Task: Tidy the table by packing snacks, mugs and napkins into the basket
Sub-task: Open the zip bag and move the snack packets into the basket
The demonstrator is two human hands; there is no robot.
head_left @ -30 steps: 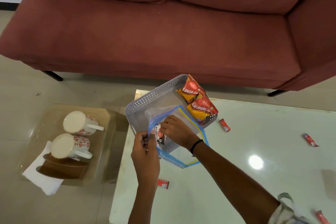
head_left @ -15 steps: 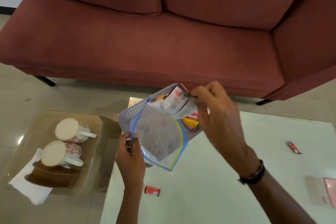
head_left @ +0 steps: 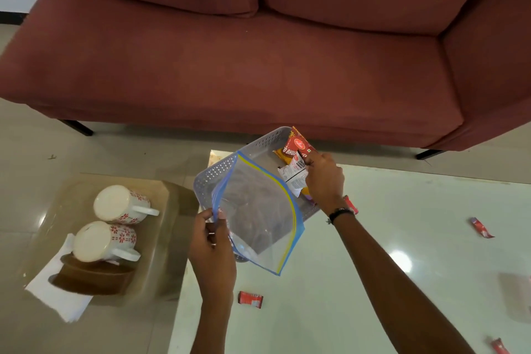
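Fingers of the right hand (head_left: 323, 178) pinch a small white snack packet (head_left: 296, 177) over the far right part of the grey basket (head_left: 230, 167), just above the red snack bags (head_left: 297, 146) already lying there. Its long axis runs near-to-far and the basket floor lies straight below, so the drop looks short. The left hand (head_left: 211, 241) pinches the near-left edge of a clear zip bag (head_left: 258, 210) held over the basket's near half, above the worktop (head_left: 373, 238).
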